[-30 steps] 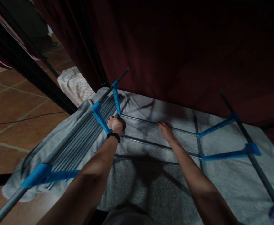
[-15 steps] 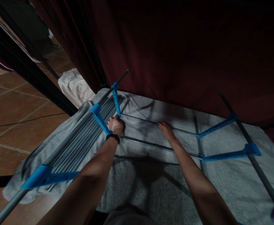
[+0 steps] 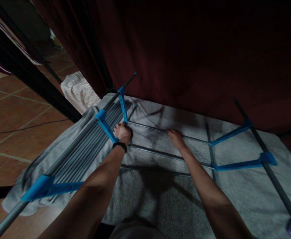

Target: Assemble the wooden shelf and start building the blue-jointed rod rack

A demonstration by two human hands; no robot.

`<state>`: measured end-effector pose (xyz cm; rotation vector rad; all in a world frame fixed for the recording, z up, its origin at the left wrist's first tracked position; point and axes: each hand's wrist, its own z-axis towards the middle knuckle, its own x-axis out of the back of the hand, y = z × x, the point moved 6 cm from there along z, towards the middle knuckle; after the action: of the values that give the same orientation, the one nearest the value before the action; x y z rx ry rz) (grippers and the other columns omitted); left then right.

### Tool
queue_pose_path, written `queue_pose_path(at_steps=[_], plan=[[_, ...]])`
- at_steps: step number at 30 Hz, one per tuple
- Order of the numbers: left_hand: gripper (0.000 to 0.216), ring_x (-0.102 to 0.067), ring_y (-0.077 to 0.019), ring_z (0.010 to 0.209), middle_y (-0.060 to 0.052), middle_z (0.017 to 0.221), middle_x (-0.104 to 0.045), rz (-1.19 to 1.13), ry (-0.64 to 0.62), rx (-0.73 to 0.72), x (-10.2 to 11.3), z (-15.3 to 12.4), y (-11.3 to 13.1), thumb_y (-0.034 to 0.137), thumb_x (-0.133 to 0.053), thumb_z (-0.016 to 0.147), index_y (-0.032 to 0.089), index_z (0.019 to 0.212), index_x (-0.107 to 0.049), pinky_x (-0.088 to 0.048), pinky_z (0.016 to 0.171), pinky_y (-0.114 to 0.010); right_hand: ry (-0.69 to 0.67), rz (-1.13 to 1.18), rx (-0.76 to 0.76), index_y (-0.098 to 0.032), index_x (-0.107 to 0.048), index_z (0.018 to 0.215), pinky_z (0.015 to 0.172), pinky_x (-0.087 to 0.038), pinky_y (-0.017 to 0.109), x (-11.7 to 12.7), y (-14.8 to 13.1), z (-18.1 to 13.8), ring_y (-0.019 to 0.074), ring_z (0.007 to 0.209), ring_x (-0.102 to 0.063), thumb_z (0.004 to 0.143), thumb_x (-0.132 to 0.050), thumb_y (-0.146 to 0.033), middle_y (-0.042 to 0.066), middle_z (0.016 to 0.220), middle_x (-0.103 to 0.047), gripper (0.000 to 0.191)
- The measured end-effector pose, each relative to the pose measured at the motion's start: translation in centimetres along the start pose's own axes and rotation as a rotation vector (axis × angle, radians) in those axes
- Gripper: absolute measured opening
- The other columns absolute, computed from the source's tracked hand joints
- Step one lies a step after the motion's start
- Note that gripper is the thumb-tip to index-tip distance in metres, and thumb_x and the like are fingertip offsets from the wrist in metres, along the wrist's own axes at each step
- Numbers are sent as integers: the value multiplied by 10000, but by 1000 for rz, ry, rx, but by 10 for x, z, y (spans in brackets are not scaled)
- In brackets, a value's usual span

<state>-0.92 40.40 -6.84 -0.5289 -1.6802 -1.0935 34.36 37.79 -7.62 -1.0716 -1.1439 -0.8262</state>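
A frame of grey metal tubes and blue plastic brackets lies on a grey blanket. My left hand, with a black wristband, is closed at the lower end of a blue bracket, around the tube that joins it. What its fingertips press on is partly hidden. Farther right, my right hand is closed over a thin metal rod that runs across to another blue bracket. A second metal rod crosses nearer to me and passes under my right forearm.
Several thin grey rods lie side by side at the left. A thick grey tube slants along the right. The grey blanket lies beneath everything. Behind hangs a dark red curtain; a black post slopes over the tiled floor.
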Motion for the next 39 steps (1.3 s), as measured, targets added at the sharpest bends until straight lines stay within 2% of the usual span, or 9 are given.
queue_pose_path(at_steps=[8, 12, 15, 22, 33, 39], plan=[[502, -554, -355, 1142, -157, 1286, -588, -12, -26, -25, 0, 0, -1, 201, -437, 937, 283, 1408, -592, -441, 913, -462, 41, -30, -14, -200, -638, 1300, 1009, -407, 354, 4, -7, 1, 235, 1117, -613, 1035, -435, -262, 104, 1213, -694, 340], [504, -555, -358, 1127, -166, 1264, -584, -30, -14, -42, -3, 3, -3, 209, -417, 940, 284, 1405, -594, -441, 898, -465, 77, -41, -39, -162, -642, 1235, 986, -418, 354, 3, -17, 6, 254, 1121, -610, 1019, -492, -337, 127, 1201, -693, 316], [511, -555, -360, 1117, -168, 1255, -580, -28, -6, -52, -4, 3, -4, 208, -419, 937, 293, 1414, -582, -445, 885, -472, 85, -77, -37, -172, -657, 1185, 958, -430, 341, 1, -26, 12, 251, 1083, -619, 1029, -465, -332, 123, 1177, -697, 294], [503, -540, -352, 1144, -152, 1289, -565, -23, -18, -14, 1, -3, 0, 227, -432, 946, 290, 1428, -563, -429, 911, -462, -1, -129, 32, -194, -669, 1170, 948, -436, 307, -2, -34, 18, 227, 1072, -633, 1042, -420, -268, 104, 1158, -712, 290], [502, -532, -326, 1163, -128, 1294, -576, -13, 0, -6, 4, -8, 3, 187, -423, 942, 287, 1413, -564, -418, 940, -421, -141, -132, 22, -208, -647, 1174, 881, -447, 270, 1, -36, 20, 195, 1063, -663, 1060, -373, -303, 93, 1163, -719, 312], [484, -533, -327, 1171, -125, 1297, -580, 4, -12, 20, 6, -9, 5, 193, -409, 948, 303, 1388, -579, -426, 930, -428, -161, -75, 28, -229, -645, 1158, 875, -439, 264, 9, -37, 18, 186, 1056, -663, 1064, -354, -334, 66, 1153, -725, 323]])
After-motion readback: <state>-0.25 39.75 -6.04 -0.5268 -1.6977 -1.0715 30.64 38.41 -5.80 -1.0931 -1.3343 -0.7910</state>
